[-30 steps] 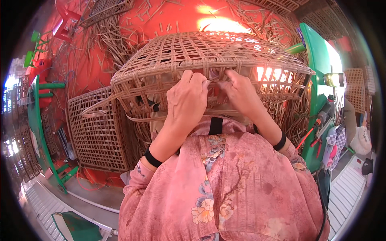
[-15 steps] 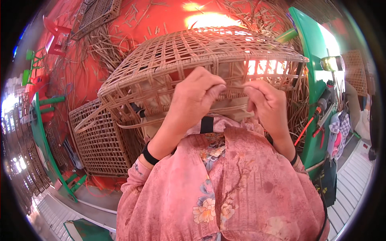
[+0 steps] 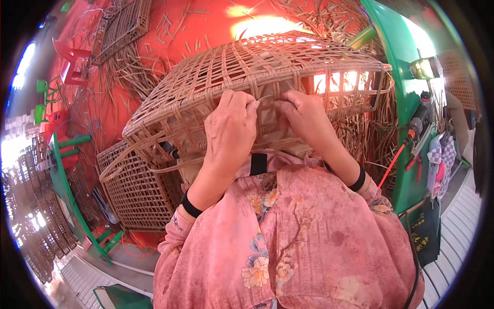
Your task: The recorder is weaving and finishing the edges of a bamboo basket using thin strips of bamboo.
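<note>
A large woven basket (image 3: 206, 69) of brown cane strips lies tilted across my lap, its bound rim toward me. At the rim's middle, my left hand (image 3: 232, 123) is closed, thumb and fingers pinching one end of a thin cane strip (image 3: 265, 98). My right hand (image 3: 304, 116), just to the right, is closed too, its fingers at the strip's other side against the rim. Between the hands the strip makes a short curve in front of the weave. Exactly where it passes through the rim is hidden by my fingers. A long loose loop of cane (image 3: 119, 164) hangs off the basket's left corner.
Another woven basket (image 3: 139, 193) stands at the lower left. Cut cane strips (image 3: 121, 64) litter the red floor (image 3: 180, 23). A green table (image 3: 388, 51) borders the right, with a power tool (image 3: 416, 126) beside it. A red stool (image 3: 72, 59) is at the far left.
My right hand has moved left and up to the rim, closer to my left hand. My left hand has shifted slightly left. The strip between them now shows as a curve.
</note>
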### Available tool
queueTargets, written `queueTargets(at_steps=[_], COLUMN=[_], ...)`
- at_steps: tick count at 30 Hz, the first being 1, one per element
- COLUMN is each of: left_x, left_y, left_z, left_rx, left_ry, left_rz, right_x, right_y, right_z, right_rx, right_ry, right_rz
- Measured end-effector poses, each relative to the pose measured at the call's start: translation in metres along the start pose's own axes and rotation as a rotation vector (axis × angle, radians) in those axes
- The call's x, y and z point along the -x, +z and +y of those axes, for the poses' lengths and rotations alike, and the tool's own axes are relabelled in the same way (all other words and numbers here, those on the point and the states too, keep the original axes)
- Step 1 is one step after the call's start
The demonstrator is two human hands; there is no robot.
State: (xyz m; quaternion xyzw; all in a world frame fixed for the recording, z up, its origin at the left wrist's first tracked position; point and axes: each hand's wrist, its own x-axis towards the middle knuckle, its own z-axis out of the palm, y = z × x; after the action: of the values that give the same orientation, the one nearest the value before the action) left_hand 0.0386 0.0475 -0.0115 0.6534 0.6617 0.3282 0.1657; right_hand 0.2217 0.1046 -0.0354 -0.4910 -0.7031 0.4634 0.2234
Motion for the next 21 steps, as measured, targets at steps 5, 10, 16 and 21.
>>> queueTargets(at_steps=[5,10,16,21], left_x=[-0.006,-0.020,-0.014,-0.007], left_y=[0.003,0.017,0.013,0.015], left_z=[0.010,0.025,0.035,0.037], left_rx=[0.050,0.363,0.393,0.139], left_ry=[0.118,0.255,0.055,-0.068], left_rz=[0.032,-0.141,-0.186,-0.051], right_x=[0.031,0.061,0.066,0.034], right_y=[-0.014,-0.049,-0.065,-0.047], right_z=[0.004,-0.013,-0.016,0.012], right_rx=[0.233,0.104,-0.103,0.085], right_ry=[-0.283,-0.305,-0.058,-0.034], right_rz=[0.186,0.286,0.281,0.264])
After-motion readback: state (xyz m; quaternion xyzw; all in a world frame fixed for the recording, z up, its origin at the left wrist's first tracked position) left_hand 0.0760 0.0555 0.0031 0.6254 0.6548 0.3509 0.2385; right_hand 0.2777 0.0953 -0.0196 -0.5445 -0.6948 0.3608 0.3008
